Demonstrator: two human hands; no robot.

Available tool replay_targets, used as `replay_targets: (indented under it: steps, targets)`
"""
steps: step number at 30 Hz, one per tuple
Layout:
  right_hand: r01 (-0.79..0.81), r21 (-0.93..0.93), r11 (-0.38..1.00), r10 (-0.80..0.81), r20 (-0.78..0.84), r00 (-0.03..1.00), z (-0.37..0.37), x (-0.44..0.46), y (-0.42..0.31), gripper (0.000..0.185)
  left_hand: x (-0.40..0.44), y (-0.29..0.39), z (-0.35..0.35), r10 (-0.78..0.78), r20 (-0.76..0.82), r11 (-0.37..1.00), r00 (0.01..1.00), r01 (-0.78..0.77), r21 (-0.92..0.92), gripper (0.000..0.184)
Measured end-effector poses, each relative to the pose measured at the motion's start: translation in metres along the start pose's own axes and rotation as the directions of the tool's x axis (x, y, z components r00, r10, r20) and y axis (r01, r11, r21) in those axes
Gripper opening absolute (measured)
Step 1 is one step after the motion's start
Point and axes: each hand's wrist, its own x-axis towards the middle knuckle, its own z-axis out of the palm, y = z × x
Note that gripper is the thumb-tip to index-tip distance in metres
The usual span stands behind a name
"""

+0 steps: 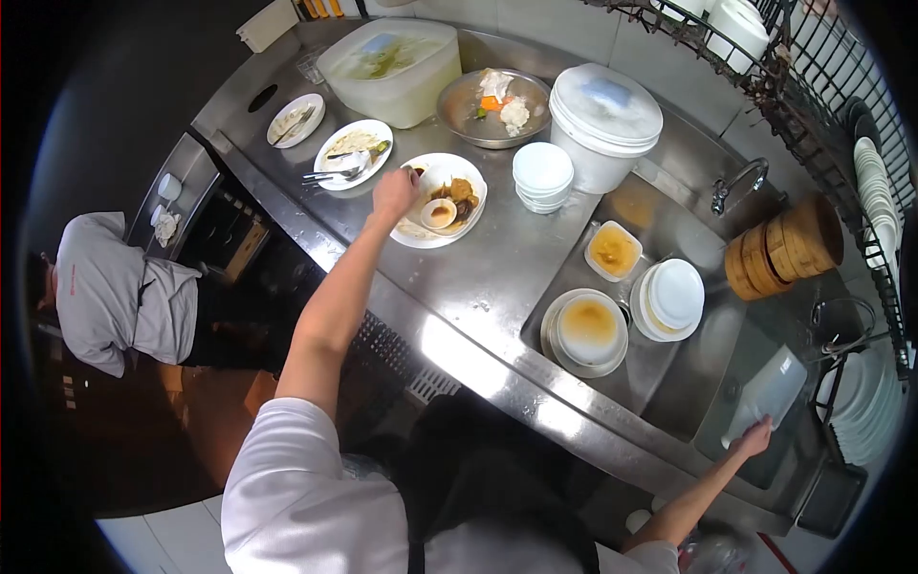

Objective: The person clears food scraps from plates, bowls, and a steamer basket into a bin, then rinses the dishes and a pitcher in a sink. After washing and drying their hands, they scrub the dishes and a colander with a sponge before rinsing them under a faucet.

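My left hand [393, 196] is closed at the left rim of a white plate [421, 232] with brown food scraps and a small sauce dish [439, 213]; what its fingers hold is too small to make out. At the right, my right hand [754, 438] grips the lower end of a white rectangular dish [768, 397], tilted over the sink basin. Left of my left hand lies a soiled plate [374, 131] with cutlery and a napkin. Stacked white bowls [543, 169] stand right of the food plate.
A cloudy tub [413, 98], a steel bowl [466, 121] of scraps and a lidded bucket [604, 143] line the back. Dirty dishes [585, 330], a faucet [740, 182] and bamboo steamers [782, 247] are around the sink. A co-worker [129, 292] stands at far left.
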Motion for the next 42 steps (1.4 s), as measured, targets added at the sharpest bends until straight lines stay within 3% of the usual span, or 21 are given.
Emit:
replay_targets:
  steps: [2, 4, 7, 8, 9, 10, 13, 16, 18, 20, 22, 25, 30, 32, 34, 36, 37, 39, 40, 42]
  targets:
    - [0.042, -0.261, 0.964, -0.073, -0.110, 0.991, -0.006, 0.019, 0.025, 0.038, -0.020, -0.005, 0.004, 0.122, 0.073, 0.993, 0.990, -0.121, -0.010, 0.022]
    - [0.092, -0.545, 0.833, -0.227, -0.185, 0.956, -0.005, 0.034, 0.044, 0.049, -0.038, 0.010, 0.015, 0.406, -0.119, 0.904, 0.906, -0.417, -0.091, 0.023]
    - [0.050, -0.632, 0.773, -0.041, 0.028, 0.999, -0.008, 0.064, 0.058, 0.059, -0.038, 0.038, 0.031, 0.235, -0.019, 0.969, 0.972, -0.233, 0.086, 0.039]
    - [0.076, -0.718, 0.692, -0.074, 0.035, 0.997, -0.009, 0.067, 0.056, 0.058, -0.036, 0.046, 0.036, 0.178, 0.012, 0.973, 0.984, -0.178, 0.144, 0.047]
    - [0.098, -0.796, 0.597, -0.106, 0.043, 0.993, -0.008, 0.063, 0.042, 0.058, -0.038, 0.064, 0.010, 0.038, 0.225, 0.971, 0.974, -0.089, 0.223, 0.064]
    - [0.112, -0.861, 0.497, -0.133, 0.052, 0.990, -0.005, 0.056, 0.028, 0.057, -0.030, 0.063, 0.013, -0.004, 0.310, 0.971, 0.951, -0.070, 0.227, 0.066]
    - [0.005, -0.811, 0.585, -0.268, -0.187, 0.945, 0.015, -0.006, -0.027, 0.052, -0.024, 0.049, 0.006, -0.088, 0.541, 0.969, 0.836, -0.054, 0.241, 0.071]
    - [0.394, -0.598, 0.698, -0.469, 0.034, 0.883, 0.045, -0.017, 0.007, 0.039, -0.010, 0.022, 0.019, 0.011, 0.505, 0.951, 0.863, -0.165, 0.261, 0.070]
    - [0.527, -0.164, 0.834, -0.507, 0.149, 0.849, 0.090, -0.044, 0.036, 0.023, -0.009, 0.030, -0.011, -0.044, 0.384, 0.978, 0.922, -0.039, 0.207, 0.068]
    - [0.537, -0.102, 0.837, -0.502, 0.243, 0.830, 0.133, -0.117, 0.011, 0.017, 0.017, 0.000, -0.018, -0.047, 0.257, 0.987, 0.965, 0.006, 0.159, 0.069]
    - [0.445, -0.127, 0.886, -0.359, 0.417, 0.835, 0.160, -0.181, -0.014, 0.022, 0.044, -0.028, -0.018, 0.038, 0.257, 0.974, 0.966, -0.094, 0.207, 0.075]
    - [0.418, 0.019, 0.908, -0.364, 0.529, 0.767, 0.188, -0.239, -0.012, 0.018, 0.066, -0.051, -0.014, 0.192, 0.378, 0.913, 0.906, -0.306, 0.268, 0.084]
    - [0.331, 0.022, 0.943, -0.273, 0.617, 0.738, 0.202, -0.285, -0.010, 0.012, 0.081, -0.055, -0.013, 0.318, 0.610, 0.831, 0.725, -0.523, 0.189, 0.088]
    - [0.235, 0.015, 0.972, -0.189, 0.645, 0.740, 0.213, -0.281, -0.007, 0.011, 0.083, -0.058, -0.011, 0.333, 0.618, 0.825, 0.712, -0.537, 0.174, 0.088]
    - [0.219, 0.091, 0.971, -0.223, 0.665, 0.713, 0.229, -0.275, -0.022, 0.011, 0.081, -0.048, -0.006, 0.339, 0.625, 0.794, 0.703, -0.570, 0.210, 0.086]
    - [0.251, 0.045, 0.967, -0.227, 0.600, 0.767, 0.251, -0.274, -0.071, 0.012, 0.084, -0.054, 0.006, 0.404, 0.566, 0.787, 0.719, -0.588, 0.186, 0.083]
    - [0.424, 0.043, 0.905, -0.363, 0.597, 0.715, 0.267, -0.254, -0.078, 0.013, 0.082, -0.048, 0.003, 0.389, 0.577, 0.784, 0.718, -0.587, 0.202, 0.082]
    - [0.614, -0.057, 0.787, -0.478, 0.573, 0.666, 0.298, -0.230, -0.123, 0.019, 0.082, -0.042, -0.012, 0.342, 0.589, 0.785, 0.732, -0.567, 0.249, 0.080]
    - [0.572, 0.019, 0.820, -0.490, 0.542, 0.683, 0.318, -0.213, -0.136, 0.021, 0.084, -0.041, -0.017, 0.313, 0.591, 0.788, 0.744, -0.550, 0.275, 0.080]
    - [0.649, -0.191, 0.736, -0.598, 0.265, 0.756, 0.360, -0.163, -0.156, 0.025, 0.086, -0.039, -0.032, 0.311, 0.556, 0.763, 0.770, -0.552, 0.337, 0.080]
